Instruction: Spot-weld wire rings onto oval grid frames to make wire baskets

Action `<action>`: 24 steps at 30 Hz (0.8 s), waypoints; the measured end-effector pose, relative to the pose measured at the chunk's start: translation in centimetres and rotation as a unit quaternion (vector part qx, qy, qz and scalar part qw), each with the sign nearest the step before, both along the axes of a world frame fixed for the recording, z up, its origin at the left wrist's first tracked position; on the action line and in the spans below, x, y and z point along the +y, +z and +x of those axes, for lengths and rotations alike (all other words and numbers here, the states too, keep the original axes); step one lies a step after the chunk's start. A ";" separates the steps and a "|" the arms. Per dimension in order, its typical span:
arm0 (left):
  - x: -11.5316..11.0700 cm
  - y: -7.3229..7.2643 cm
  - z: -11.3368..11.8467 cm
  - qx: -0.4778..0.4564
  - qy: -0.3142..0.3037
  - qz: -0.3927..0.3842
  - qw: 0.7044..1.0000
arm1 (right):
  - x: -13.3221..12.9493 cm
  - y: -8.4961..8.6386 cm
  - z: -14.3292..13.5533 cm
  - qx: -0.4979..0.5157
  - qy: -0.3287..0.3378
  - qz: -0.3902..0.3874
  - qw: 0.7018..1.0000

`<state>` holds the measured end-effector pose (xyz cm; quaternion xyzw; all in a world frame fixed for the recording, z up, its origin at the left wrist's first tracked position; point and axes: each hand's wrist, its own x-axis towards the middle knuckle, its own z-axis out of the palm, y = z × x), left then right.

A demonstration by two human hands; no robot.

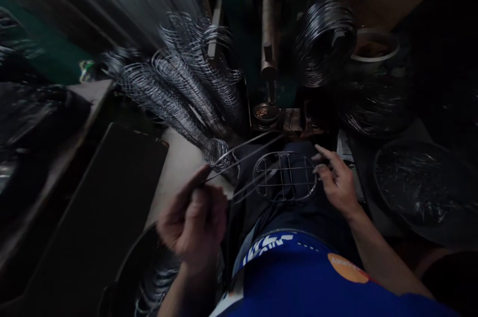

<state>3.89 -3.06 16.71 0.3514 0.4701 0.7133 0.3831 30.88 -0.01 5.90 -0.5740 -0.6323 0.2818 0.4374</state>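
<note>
My left hand [194, 220] is closed on thin wire [244, 151], which is blurred and stretches up and right from my fingers like a long loop. Over my lap is an oval wire rack [283, 169] with crossing bars inside its rim. At the rack's right end, my right hand [338, 182] has its thumb and a fingertip at the rim, seemingly pinching it, while the index finger reaches out straighter. The wire from my left hand passes above and left of the rack.
Long stacks of wire rings [179, 97] lean at the left. A machine with a metal ram [269, 33] stands ahead, a small dish of bits [266, 112] below it. More wire rings [324, 33] hang at right, near a white-rimmed bowl [377, 58]. A dark board [108, 207] stands left.
</note>
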 end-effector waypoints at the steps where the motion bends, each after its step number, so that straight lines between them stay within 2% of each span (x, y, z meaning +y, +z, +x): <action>1: 0.2 -0.4 0.9 -0.044 -0.023 -0.011 0.999 | 0.0 0.9 -0.7 0.025 0.043 -0.009 0.999; 3: 1.3 -2.5 1.8 -0.074 -0.071 -0.058 0.993 | 0.0 1.7 -1.9 0.070 0.071 -0.033 0.994; 5: 2.4 -5.4 1.7 -0.038 -0.110 -0.112 0.987 | -0.1 1.5 -2.4 0.091 0.018 -0.055 0.994; 8: 3.8 -9.3 0.6 0.143 -0.141 -0.145 0.969 | 0.0 0.3 -1.9 0.047 -0.042 -0.059 0.996; 10: 4.3 -10.9 0.1 0.245 -0.140 -0.140 0.949 | 0.3 -0.4 -1.4 -0.019 -0.042 -0.040 0.998; 12: 4.5 -11.6 -0.1 0.300 -0.141 -0.134 0.934 | 0.6 -1.1 -1.0 -0.069 -0.047 -0.022 0.996; 15: 4.5 -11.9 -0.4 0.336 -0.166 -0.141 0.916 | 0.7 -1.8 -0.7 -0.093 -0.056 -0.019 0.994; 19: 3.6 -11.9 -1.0 0.348 -0.223 -0.147 0.899 | 0.0 -2.6 0.0 -0.095 -0.038 -0.049 0.994; 24: 2.3 -12.7 -1.2 0.336 -0.236 -0.162 0.897 | -1.6 -4.2 0.9 -0.068 0.000 -0.095 0.993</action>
